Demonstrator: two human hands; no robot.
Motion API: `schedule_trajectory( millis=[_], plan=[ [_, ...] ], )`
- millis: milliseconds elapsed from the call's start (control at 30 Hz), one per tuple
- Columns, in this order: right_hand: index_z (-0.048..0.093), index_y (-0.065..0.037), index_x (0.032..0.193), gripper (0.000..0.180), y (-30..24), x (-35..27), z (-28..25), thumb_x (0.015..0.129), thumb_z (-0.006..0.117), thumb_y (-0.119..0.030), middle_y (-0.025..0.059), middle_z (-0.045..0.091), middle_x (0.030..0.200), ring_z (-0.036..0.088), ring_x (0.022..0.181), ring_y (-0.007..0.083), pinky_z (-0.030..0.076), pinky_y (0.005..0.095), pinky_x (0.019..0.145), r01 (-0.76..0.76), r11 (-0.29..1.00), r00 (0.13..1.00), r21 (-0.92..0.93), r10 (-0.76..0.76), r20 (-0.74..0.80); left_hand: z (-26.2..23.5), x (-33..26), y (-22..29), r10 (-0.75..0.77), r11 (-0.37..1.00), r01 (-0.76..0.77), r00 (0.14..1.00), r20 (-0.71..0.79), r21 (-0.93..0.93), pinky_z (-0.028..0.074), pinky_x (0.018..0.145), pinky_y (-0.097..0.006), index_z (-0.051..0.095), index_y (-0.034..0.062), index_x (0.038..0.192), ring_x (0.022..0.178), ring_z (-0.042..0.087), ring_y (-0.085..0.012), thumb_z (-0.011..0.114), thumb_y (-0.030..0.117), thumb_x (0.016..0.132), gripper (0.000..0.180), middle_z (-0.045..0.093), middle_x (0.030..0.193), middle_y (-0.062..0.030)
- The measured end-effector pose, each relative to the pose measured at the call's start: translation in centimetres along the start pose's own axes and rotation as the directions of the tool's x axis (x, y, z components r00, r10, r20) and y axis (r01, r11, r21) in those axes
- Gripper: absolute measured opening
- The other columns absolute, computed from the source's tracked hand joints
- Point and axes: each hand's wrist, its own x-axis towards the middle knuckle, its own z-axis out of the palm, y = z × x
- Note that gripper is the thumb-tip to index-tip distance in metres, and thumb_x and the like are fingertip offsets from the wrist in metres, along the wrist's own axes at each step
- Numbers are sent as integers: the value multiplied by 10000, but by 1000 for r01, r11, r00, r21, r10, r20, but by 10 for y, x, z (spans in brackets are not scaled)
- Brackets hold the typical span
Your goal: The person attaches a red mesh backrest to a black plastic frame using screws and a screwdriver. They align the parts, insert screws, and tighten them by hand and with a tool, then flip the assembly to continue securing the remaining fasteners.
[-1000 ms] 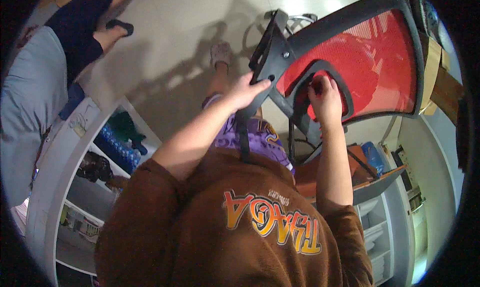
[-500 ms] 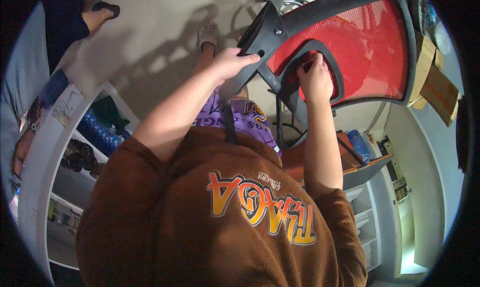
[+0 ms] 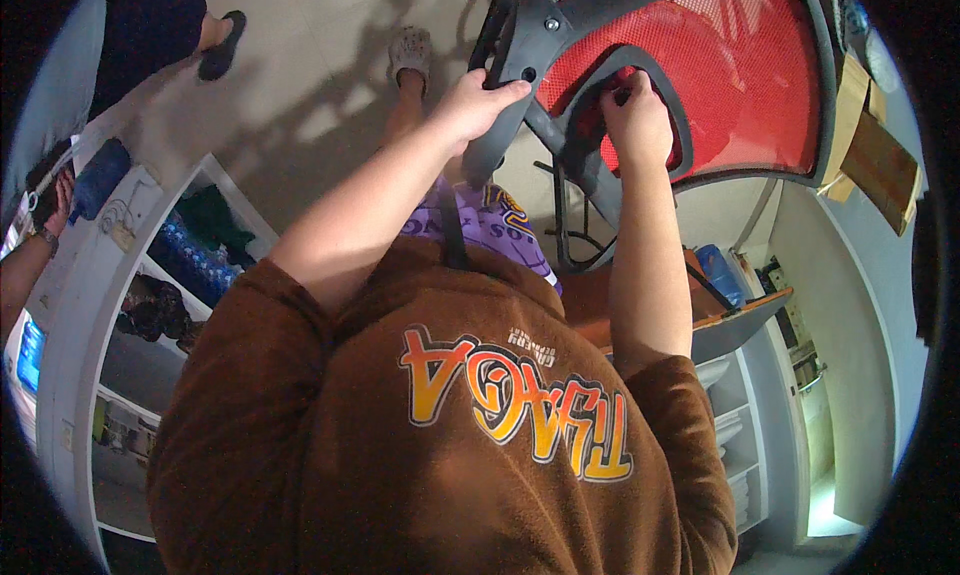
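An office chair's backrest (image 3: 740, 85) of red mesh in a black frame lies tilted in front of me at the upper right. My left hand (image 3: 473, 107) grips a black plastic bracket (image 3: 508, 100) at the frame's left end, with its thumb beside a round hole. A bolt head (image 3: 552, 25) shows farther up that bracket. Inside the black loop-shaped support (image 3: 680, 135) on the mesh, my right hand (image 3: 638, 120) has its fingers curled together. Something dark shows between those fingers, too hidden to name.
Brown cardboard (image 3: 880, 165) leans at the far right. Below the chair is a brown board (image 3: 590, 315) with a blue container (image 3: 718, 275) near it. White shelves (image 3: 225, 200) with wrapped bottles stand at left. Another person's foot (image 3: 222, 45) is at the upper left.
The backrest and both my hands have shifted slightly upward in view, keeping their holds. At the left, the other person's foot has moved and a hand has come into sight.
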Motion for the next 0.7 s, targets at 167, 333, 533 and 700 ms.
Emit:
schedule_trajectory(
  millis=[167, 333, 533, 700],
  plan=[
    [581, -38, 964, 347, 7, -7, 0, 762, 645, -313, 185, 658, 860, 641, 830, 334, 504, 404, 725, 21, 965, 996, 261, 2, -88, -1, -3, 11, -32, 992, 36, 999, 40, -117, 492, 699, -314, 551, -12, 1082, 815, 610, -167, 656, 336, 825, 445, 631, 942, -116],
    [589, -34, 927, 363, 7, -13, 3, 743, 695, -328, 171, 663, 842, 653, 803, 313, 502, 370, 730, -36, 909, 993, 415, 80, -88, -6, -5, 13, 6, 992, 4, 997, 83, -129, 472, 727, -284, 552, 13, 1109, 829, 594, -141, 641, 316, 841, 414, 629, 952, -81],
    [563, -36, 910, 268, 8, -11, 20, 770, 685, -230, 73, 618, 751, 599, 663, 225, 478, 318, 639, 41, 625, 998, 780, 19, -68, -8, -1, 5, 136, 990, -138, 989, 51, 27, 478, 655, -271, 537, 14, 1062, 766, 578, -118, 629, 318, 857, 377, 613, 897, -63],
    [503, -65, 980, 165, 0, -12, 9, 826, 510, -125, 45, 549, 794, 514, 669, 178, 430, 319, 624, -338, -273, 936, 901, -192, 294, -10, -1, -2, 184, 978, -182, 983, -14, 105, 455, 763, -278, 531, -3, 1108, 852, 575, -139, 636, 322, 848, 429, 622, 974, -76]
  ],
)
